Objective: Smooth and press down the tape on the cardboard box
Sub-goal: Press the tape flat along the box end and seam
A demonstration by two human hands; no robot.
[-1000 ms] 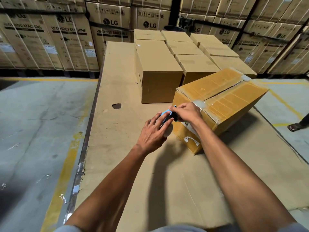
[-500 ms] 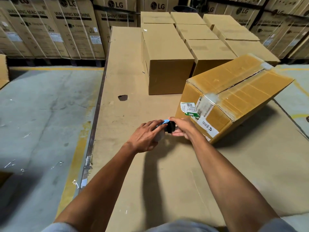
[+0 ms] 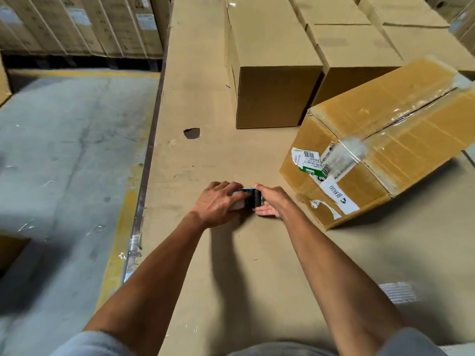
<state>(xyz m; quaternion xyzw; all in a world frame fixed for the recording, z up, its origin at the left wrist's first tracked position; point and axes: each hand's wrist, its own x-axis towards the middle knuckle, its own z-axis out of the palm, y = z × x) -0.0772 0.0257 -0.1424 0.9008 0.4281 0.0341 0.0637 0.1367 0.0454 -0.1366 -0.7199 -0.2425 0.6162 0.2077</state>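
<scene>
A tape-wrapped cardboard box [image 3: 401, 119] lies at an angle on the right of the cardboard-covered table [image 3: 205, 73]. Clear tape [image 3: 344, 152] runs along its top seam and down over the near end, across torn labels. Both my hands are off the box, to its lower left. My left hand [image 3: 218, 204] and my right hand [image 3: 270, 201] together hold a small black and blue tape dispenser [image 3: 250, 197] just above the table. My fingers hide most of it.
Several plain brown boxes [image 3: 275, 73] stand in rows behind the taped box. The table's left edge [image 3: 151, 140] drops to a concrete floor [image 3: 64, 150] with a yellow line. Stacked appliance cartons [image 3: 84, 24] line the far left. A dark hole [image 3: 192, 133] marks the table cover.
My hands came off the near end of the taped box and moved toward me with the dispenser. The view tilted down, so the box sits farther right and higher.
</scene>
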